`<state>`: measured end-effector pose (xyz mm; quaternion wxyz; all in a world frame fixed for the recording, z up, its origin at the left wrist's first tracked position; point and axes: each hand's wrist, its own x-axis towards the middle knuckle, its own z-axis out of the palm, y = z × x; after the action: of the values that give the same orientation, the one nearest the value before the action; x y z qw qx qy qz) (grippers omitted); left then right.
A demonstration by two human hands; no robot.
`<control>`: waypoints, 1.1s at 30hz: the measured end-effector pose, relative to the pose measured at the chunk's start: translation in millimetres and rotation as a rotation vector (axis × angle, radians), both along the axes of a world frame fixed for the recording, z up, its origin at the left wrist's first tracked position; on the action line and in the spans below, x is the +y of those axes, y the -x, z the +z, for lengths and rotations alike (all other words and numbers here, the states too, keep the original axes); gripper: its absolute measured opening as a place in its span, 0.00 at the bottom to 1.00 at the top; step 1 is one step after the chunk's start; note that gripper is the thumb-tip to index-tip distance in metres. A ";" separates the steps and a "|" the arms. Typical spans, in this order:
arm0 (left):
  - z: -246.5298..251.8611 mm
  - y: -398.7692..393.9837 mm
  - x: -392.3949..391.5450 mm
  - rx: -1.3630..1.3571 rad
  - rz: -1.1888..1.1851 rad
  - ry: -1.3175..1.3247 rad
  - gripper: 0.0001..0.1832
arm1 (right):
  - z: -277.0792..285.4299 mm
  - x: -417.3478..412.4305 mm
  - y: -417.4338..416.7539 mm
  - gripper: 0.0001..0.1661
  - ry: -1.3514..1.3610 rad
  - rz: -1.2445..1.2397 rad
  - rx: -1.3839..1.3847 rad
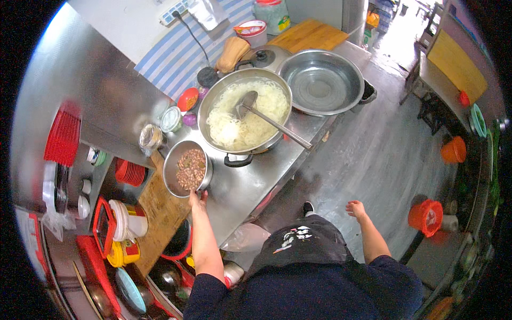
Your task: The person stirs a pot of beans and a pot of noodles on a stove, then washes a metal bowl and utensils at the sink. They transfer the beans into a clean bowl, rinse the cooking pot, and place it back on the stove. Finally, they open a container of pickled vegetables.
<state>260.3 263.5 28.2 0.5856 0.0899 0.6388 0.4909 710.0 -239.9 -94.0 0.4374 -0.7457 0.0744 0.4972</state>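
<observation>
My left hand [198,199] grips the near rim of a deep stainless-steel bowl [171,176], fingers at its outer side. Inside the bowl lie brown beans or peanuts [191,168]; which, I cannot tell. My right hand [355,209] hangs over the floor at my side, holding nothing, its fingers slightly apart. Beyond the bowl stands a wide two-handled steel pan [203,116] full of pale noodles [228,130] in liquid. A long-handled metal ladle [276,124] rests in it, handle across the near right rim. To its right sits a broad steel basin [320,86].
Behind the pan are a butternut squash [233,54], a pan lid [270,58] and a wooden board [308,35]. A red bowl [188,99] and a lidded glass jar [171,119] stand left of it. White tubs [136,220] line the left shelf; an orange-red bucket [426,218] is at right.
</observation>
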 end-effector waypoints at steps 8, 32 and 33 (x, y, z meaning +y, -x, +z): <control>4.4 3.2 -87.8 -0.171 0.104 0.045 0.09 | -6.4 38.4 -12.5 0.11 0.064 0.092 0.037; 101.2 -40.7 -188.2 0.096 -0.520 -0.442 0.07 | 383.5 324.9 17.5 0.26 -0.073 1.297 -1.417; 102.7 -53.3 -181.9 0.042 -0.621 -0.369 0.08 | 408.0 318.0 14.4 0.24 -0.206 1.266 -1.352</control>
<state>313.6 81.6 130.9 0.6674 0.3941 0.4936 0.3945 695.6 78.1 314.0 0.0992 -0.7358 -0.6612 0.1073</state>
